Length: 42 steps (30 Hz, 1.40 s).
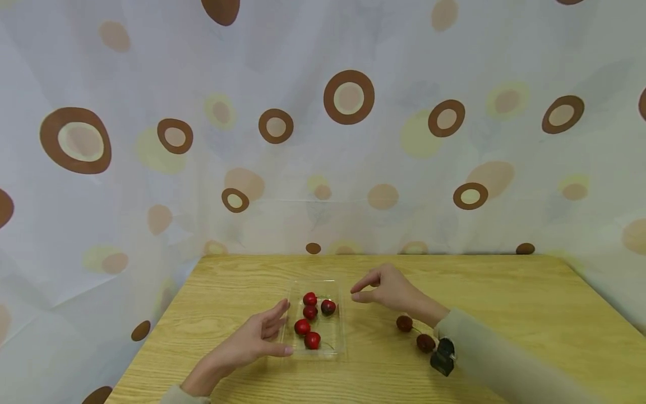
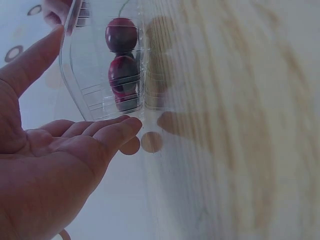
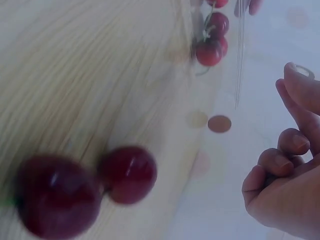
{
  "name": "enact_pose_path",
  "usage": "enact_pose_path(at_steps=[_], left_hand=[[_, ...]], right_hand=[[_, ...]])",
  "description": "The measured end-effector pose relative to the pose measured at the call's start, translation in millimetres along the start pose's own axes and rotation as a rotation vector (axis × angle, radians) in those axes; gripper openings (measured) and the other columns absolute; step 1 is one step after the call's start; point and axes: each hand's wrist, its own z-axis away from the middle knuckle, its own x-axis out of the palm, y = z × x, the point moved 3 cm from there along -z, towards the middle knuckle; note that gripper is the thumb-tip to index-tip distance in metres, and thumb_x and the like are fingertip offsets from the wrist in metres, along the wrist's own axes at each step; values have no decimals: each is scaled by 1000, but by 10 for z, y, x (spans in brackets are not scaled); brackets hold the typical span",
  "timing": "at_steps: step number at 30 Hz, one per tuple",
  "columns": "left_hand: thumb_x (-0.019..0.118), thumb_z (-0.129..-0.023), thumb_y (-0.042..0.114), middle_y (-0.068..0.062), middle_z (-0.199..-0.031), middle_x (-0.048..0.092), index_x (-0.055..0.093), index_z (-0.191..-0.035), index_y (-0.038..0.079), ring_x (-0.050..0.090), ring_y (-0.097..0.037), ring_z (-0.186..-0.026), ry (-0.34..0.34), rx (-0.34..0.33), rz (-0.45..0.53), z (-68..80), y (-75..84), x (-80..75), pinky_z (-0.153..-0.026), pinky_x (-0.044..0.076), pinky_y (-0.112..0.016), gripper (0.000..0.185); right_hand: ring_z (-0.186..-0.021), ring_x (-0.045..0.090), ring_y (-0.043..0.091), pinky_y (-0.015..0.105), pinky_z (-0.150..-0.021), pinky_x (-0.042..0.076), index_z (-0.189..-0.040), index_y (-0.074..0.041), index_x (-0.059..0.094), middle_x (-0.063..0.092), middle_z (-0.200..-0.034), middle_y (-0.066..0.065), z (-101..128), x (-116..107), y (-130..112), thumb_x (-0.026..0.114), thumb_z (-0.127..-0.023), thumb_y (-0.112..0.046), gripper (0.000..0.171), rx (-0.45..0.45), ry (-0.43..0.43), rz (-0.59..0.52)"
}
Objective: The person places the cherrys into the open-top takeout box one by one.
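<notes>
Right hand [image 1: 386,292]: empty, fingers loosely curled, hovering just right of the clear tray [image 1: 337,348].
Left hand [image 1: 254,336]: open, fingertips against the tray's left wall.
Cherries: five in the tray [image 1: 310,320]; two loose [image 1: 415,333] under the right wrist.
Risk: the light tray may slide if the left hand pushes; the sleeve may roll the loose pair.

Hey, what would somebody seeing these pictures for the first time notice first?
Probably the clear plastic tray in the middle of the wooden table, with five red cherries in it. The left hand rests open against its left side, the right hand hovers empty just right of it, and two more cherries lie on the table under the right wrist.
</notes>
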Motion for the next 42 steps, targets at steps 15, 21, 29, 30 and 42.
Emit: enact_pose_path(at_steps=[15,21,29,30,42], left_hand=[[77,-98,12,-24,-173,8,6,-166,-5,19,-47,-155,6,3,-2,3,-18,-7,-123,22,-57,100],[76,-99,12,-25,-172,7,5,-166,-5,18,-48,-155,4,5,0,16,-11,-10,-123,21,-57,100],[76,-99,13,-25,-172,8,6,-166,-5,20,-48,-155,-1,3,-6,2,-10,0,-123,23,-57,99],[76,-99,13,-25,-172,8,6,-166,-5,20,-48,-155,-1,4,-7,1,-7,1,-123,23,-57,98],[76,-99,13,-25,-172,7,6,-166,-5,20,-47,-155,-1,3,-5,-5,-3,-5,-123,24,-57,98]], right_hand=[[-68,39,21,36,-68,41,-111,-3,83,39,-67,-1,654,-578,482,83,-93,-24,27,104,27,47],[-69,41,22,32,-60,33,-115,0,81,31,-71,-2,989,-707,650,84,-92,-22,32,145,39,18],[-63,29,12,31,-51,27,-117,3,79,30,-71,-4,1470,-809,812,85,-91,-19,35,182,16,-22],[-62,28,12,31,-51,27,-117,3,79,30,-71,-4,1531,-813,828,85,-91,-19,35,191,14,-22],[-129,41,70,57,-92,58,-117,-5,81,52,-133,49,1878,-712,986,87,-89,-39,45,473,-25,157]])
